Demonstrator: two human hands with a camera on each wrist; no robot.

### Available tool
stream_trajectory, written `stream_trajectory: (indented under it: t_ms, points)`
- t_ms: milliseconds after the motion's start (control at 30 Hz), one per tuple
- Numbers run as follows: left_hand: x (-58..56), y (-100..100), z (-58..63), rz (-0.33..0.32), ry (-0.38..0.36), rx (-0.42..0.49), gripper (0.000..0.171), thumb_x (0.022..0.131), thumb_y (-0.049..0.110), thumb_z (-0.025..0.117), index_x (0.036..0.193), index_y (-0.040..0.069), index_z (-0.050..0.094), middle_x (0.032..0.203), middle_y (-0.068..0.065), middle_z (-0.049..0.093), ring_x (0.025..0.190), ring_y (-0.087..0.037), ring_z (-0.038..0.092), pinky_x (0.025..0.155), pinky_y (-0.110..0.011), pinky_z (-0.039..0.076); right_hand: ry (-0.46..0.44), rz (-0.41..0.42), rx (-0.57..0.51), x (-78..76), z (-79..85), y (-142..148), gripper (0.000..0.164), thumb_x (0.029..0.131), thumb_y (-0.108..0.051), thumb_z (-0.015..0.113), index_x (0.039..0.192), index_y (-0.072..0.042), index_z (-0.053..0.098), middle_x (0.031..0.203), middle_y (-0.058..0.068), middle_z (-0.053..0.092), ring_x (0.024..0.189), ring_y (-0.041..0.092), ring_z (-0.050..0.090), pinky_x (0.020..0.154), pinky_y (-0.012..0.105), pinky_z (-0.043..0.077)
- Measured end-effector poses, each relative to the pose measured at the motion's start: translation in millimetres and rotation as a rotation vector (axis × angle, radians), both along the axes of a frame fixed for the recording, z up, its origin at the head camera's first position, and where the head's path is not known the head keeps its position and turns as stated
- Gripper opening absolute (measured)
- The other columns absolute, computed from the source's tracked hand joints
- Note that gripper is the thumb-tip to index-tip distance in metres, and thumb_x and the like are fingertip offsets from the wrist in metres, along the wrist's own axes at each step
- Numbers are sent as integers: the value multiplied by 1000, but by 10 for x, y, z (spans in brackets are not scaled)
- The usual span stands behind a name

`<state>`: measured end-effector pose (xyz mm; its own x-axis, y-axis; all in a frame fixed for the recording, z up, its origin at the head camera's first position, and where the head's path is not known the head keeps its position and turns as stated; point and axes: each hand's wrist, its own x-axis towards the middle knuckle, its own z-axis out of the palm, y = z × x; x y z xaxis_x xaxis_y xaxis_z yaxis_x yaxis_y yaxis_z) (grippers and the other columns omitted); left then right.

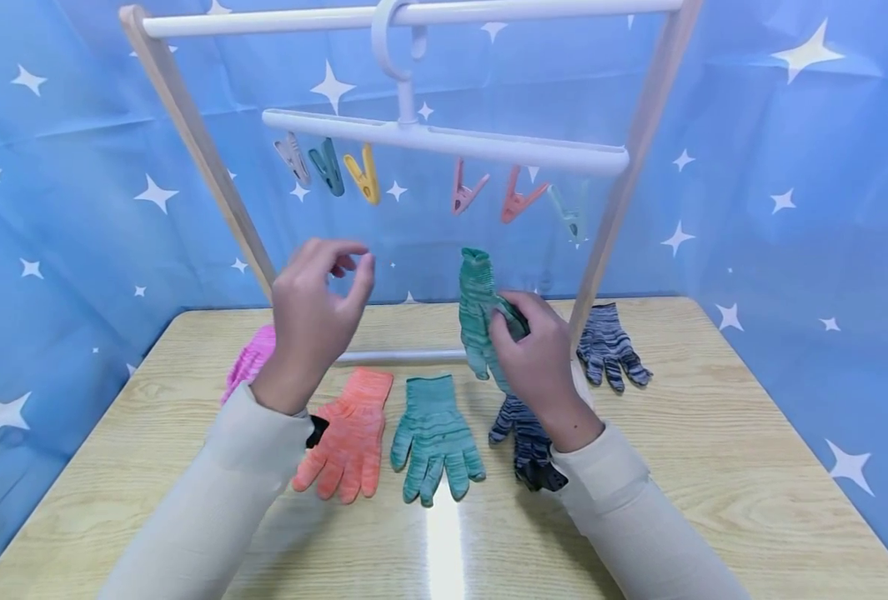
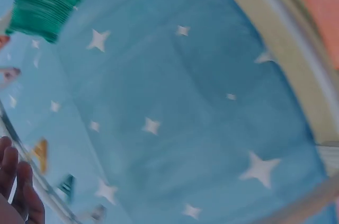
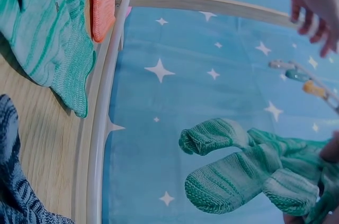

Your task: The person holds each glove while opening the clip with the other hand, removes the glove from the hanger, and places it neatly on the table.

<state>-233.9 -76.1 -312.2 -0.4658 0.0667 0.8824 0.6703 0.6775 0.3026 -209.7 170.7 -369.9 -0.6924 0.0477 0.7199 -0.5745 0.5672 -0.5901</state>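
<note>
In the head view my right hand [image 1: 537,358] pinches a green knit glove [image 1: 476,308] between thumb and fingers, its cuff pointing up below the pink clothespins. The glove's fingers [image 3: 222,181] hang toward the camera in the right wrist view. My left hand [image 1: 319,304] is raised at the left with thumb and fingers bent, a gap between their tips and nothing held. Over both hands a white hanger [image 1: 444,142] carries a grey clothespin [image 1: 292,158], a dark green clothespin [image 1: 327,167], a yellow clothespin [image 1: 364,175], a pink clothespin [image 1: 466,190], a coral clothespin [image 1: 520,196] and a pale green clothespin [image 1: 569,212].
On the wooden table [image 1: 676,500] lie an orange glove [image 1: 357,433], another green glove [image 1: 436,442], a pink glove [image 1: 250,362] and two dark striped gloves, one [image 1: 609,346] behind the right post. The hanger hooks over the top bar [image 1: 534,10] of a wooden-sided rack.
</note>
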Motion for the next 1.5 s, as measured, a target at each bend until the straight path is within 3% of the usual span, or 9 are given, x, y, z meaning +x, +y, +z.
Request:
stream_trajectory:
  t_ms: [333, 533, 633, 867, 1000, 1167, 1267, 1500]
  points:
    - [-87, -448, -409, 165, -54, 197, 26, 94, 15, 67, 116, 2, 67, 114, -22, 58, 109, -39, 48, 98, -49, 33, -10, -2, 3, -12, -11, 10, 25, 98, -11, 59, 118, -1, 70, 108, 15, 71, 57, 12, 51, 54, 29, 47]
    - [-129, -607, -593, 237, -63, 365, 38, 93, 13, 68, 129, 4, 57, 130, -19, 49, 125, -30, 42, 108, -41, 27, -1, -9, 13, -20, -13, 2, 24, 97, -10, 59, 117, 0, 70, 107, 17, 71, 58, 13, 53, 55, 31, 48]
    - [-166, -657, -674, 221, -108, 427, 46, 94, 12, 67, 137, 8, 50, 135, -16, 46, 128, -24, 42, 104, -38, 33, 1, -13, 20, -23, -17, 1, 24, 97, -9, 59, 116, 0, 70, 107, 18, 71, 60, 15, 54, 56, 33, 49]
    - [-276, -766, -825, 130, -332, 449, 65, 100, 16, 59, 157, 18, 27, 150, -12, 41, 133, -27, 46, 111, -41, 40, -8, -7, 24, -36, -33, -2, 24, 97, -8, 59, 117, 1, 70, 107, 19, 71, 61, 16, 54, 56, 34, 49]
    - [-307, -817, -869, 78, -451, 452, 65, 103, 18, 52, 160, 25, 21, 154, -13, 41, 137, -31, 47, 112, -48, 42, 7, -5, 29, -51, -37, -4, 24, 97, -8, 59, 116, 2, 70, 104, 19, 71, 62, 17, 55, 56, 34, 49]
    - [-292, -848, -901, 41, -586, 472, 57, 106, 19, 45, 158, 29, 25, 152, -20, 45, 136, -34, 50, 107, -49, 46, 14, 6, 42, -40, -38, -14, 23, 97, -8, 59, 115, 1, 70, 101, 17, 71, 62, 16, 54, 55, 33, 49]
    - [-310, -845, -912, 37, -614, 479, 53, 107, 17, 43, 157, 26, 30, 149, -22, 47, 133, -37, 52, 107, -49, 47, 10, 12, 41, -18, -18, -5, 24, 97, -8, 59, 116, 1, 70, 103, 17, 71, 63, 14, 55, 56, 32, 50]
    - [-337, -862, -918, 44, -606, 483, 50, 107, 16, 41, 155, 25, 34, 146, -23, 49, 132, -37, 53, 107, -50, 47, -32, 14, 23, 77, -6, 27, 24, 98, -11, 60, 119, -2, 70, 106, 13, 71, 66, 15, 58, 57, 28, 49]
